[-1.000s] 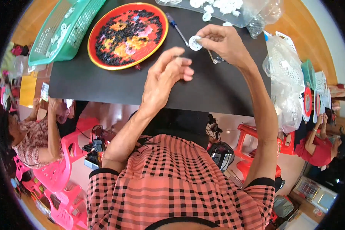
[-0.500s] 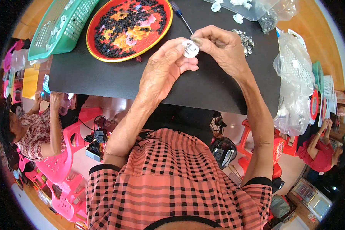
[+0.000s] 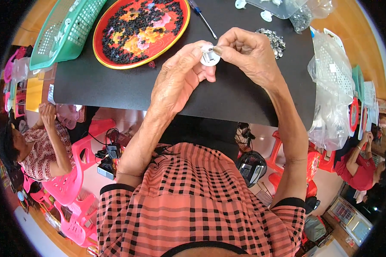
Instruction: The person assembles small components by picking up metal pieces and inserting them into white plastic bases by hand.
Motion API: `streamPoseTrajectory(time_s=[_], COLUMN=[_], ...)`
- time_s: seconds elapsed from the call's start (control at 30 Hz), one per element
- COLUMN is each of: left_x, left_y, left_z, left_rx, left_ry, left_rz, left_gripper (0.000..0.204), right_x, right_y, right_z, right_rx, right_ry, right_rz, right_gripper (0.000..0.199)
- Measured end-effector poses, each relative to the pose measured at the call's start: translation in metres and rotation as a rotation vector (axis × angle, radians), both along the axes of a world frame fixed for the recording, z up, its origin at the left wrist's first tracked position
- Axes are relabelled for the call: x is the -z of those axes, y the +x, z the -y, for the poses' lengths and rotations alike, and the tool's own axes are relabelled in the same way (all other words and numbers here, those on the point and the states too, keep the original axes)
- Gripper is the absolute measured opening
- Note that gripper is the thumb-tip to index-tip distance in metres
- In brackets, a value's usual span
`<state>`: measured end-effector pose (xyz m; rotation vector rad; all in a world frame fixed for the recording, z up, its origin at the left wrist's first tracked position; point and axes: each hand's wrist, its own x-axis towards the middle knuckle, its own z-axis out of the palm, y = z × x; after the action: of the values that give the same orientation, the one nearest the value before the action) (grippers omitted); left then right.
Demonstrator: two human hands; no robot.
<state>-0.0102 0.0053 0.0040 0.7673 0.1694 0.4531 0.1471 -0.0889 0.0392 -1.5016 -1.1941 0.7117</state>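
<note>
My left hand (image 3: 176, 73) grips a small round white plastic piece (image 3: 209, 60) by its edge, between thumb and fingers, above the black table. Slots or raised parts show on the piece's upper face. The thumb and forefinger of my right hand (image 3: 249, 53) are pinched together at its upper right edge; whatever they hold is too small or hidden to make out. Just beyond the piece lies a screwdriver (image 3: 206, 22) with a blue handle. Right of my right hand is a heap of small shiny metal parts (image 3: 273, 42).
A red flowered tray (image 3: 169, 46) of small black parts (image 3: 116, 55) lies far left, beside a green basket (image 3: 74, 52) with white pieces. Clear plastic bags (image 3: 330, 90) hang at the table's right edge. Two other people (image 3: 49, 147) sit at left and right, near pink and red chairs.
My right fingertips have come down over the white piece's upper right part. The piece has tilted slightly in my left hand. The person at left has brought both hands together.
</note>
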Motion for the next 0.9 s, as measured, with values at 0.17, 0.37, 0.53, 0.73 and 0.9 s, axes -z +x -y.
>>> streamPoseTrajectory(time_s=[0.17, 0.37, 0.53, 0.73, 0.9], left_x=[-0.002, 0.0, -0.004, 0.003, 0.001], left_y=[0.0, 0.002, -0.002, 0.0, 0.0], left_z=[-0.004, -0.003, 0.002, -0.001, 0.0], left_rx=[0.066, 0.092, 0.007, 0.066, 0.082], left_ry=[-0.144, -0.155, -0.147, -0.183, -0.19], left_rz=[0.066, 0.057, -0.027, 0.017, 0.004], left_gripper=[0.031, 0.032, 0.032, 0.031, 0.03], right_x=[-0.006, -0.005, -0.002, 0.004, -0.007], right_y=[-0.006, -0.01, -0.005, -0.004, 0.012], right_z=[0.002, 0.002, 0.001, 0.002, 0.015], right_rx=[-0.017, -0.047, -0.015, 0.033, 0.215], right_ry=[-0.026, 0.015, -0.011, 0.071, 0.075], right_rz=[0.018, -0.12, -0.098, 0.058, 0.273], right_gripper=[0.008, 0.014, 0.017, 0.016, 0.009])
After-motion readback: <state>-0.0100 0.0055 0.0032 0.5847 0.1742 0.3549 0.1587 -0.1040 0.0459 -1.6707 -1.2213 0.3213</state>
